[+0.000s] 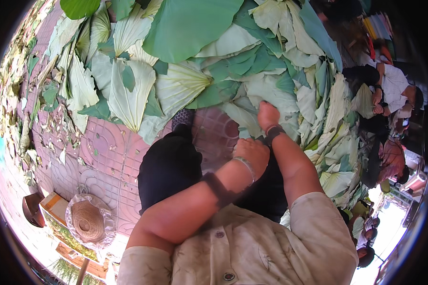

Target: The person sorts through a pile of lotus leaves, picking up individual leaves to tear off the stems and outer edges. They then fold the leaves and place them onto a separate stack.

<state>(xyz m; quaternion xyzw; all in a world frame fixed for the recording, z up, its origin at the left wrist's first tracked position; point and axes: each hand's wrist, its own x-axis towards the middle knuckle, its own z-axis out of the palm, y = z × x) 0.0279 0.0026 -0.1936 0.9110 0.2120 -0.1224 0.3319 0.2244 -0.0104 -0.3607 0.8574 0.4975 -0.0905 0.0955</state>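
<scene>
Large green lotus leaves [192, 28] lie in an overlapping heap in front of me, many with their pale, ribbed undersides showing. My left hand [251, 153], with a bracelet at the wrist, is closed at the near edge of a pale lotus leaf [244, 119], between my knees. A little farther out and to the right, my right hand [269, 115] is curled into a fist against the same leaves. Its fingertips are hidden, and whether it grips a leaf does not show. Dark bands circle both of my arms.
Leaf scraps [62, 155] litter the pink patterned paving [100, 139] at left. A woven straw hat [87, 221] with a pale cover rests beside a box [55, 206]. At right, a person in a light top [394, 83] holds a leaf; other people sit farther along.
</scene>
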